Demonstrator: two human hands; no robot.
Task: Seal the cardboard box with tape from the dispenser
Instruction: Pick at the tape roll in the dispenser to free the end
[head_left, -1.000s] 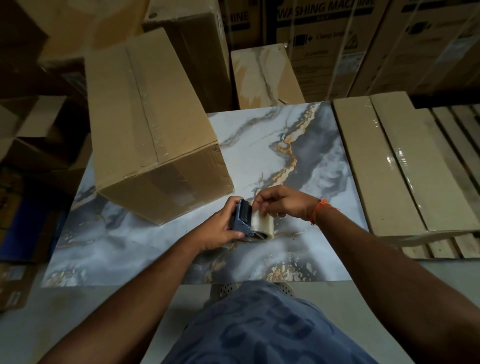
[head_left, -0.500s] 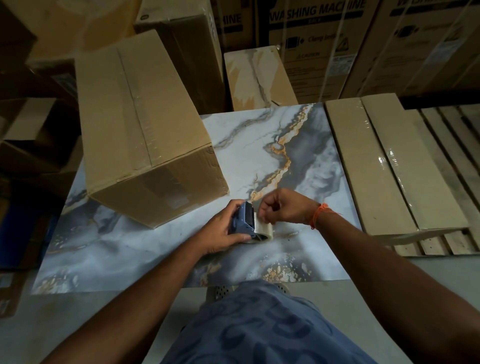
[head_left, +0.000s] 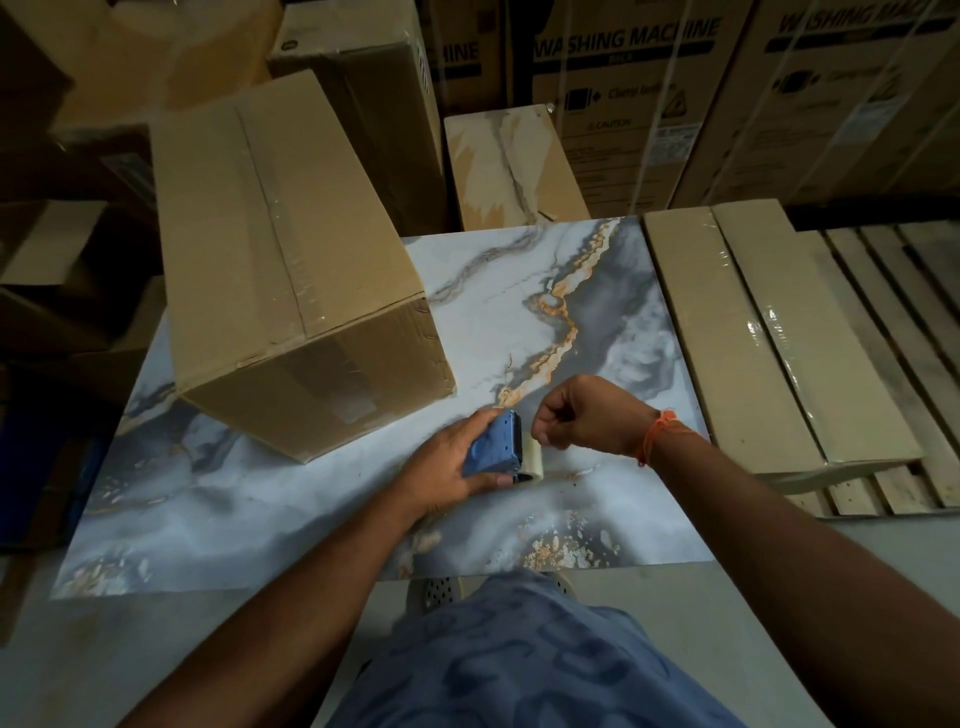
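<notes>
A long brown cardboard box (head_left: 280, 260) lies on the left half of the marble-patterned table (head_left: 613, 322), its top seam and near end carrying clear tape. In front of the box's near right corner my left hand (head_left: 447, 462) grips a blue tape dispenser (head_left: 493, 444) with a pale tape roll (head_left: 532, 460) on its right side. My right hand (head_left: 587, 413) hovers just right of the roll, fingers pinched together at the roll's top, apparently on the tape end, which is too thin to see.
Large washing machine cartons (head_left: 649, 93) and other boxes stand behind the table. Two long plastic-wrapped cartons (head_left: 753, 332) lie on a wooden pallet (head_left: 914, 364) to the right. Open boxes (head_left: 47, 249) sit at the left. My blue-clad knee (head_left: 519, 654) is below the table's front edge.
My right hand has lifted slightly up and right from the roll, fingers pinched. My left hand has turned the dispenser so more of its blue body shows.
</notes>
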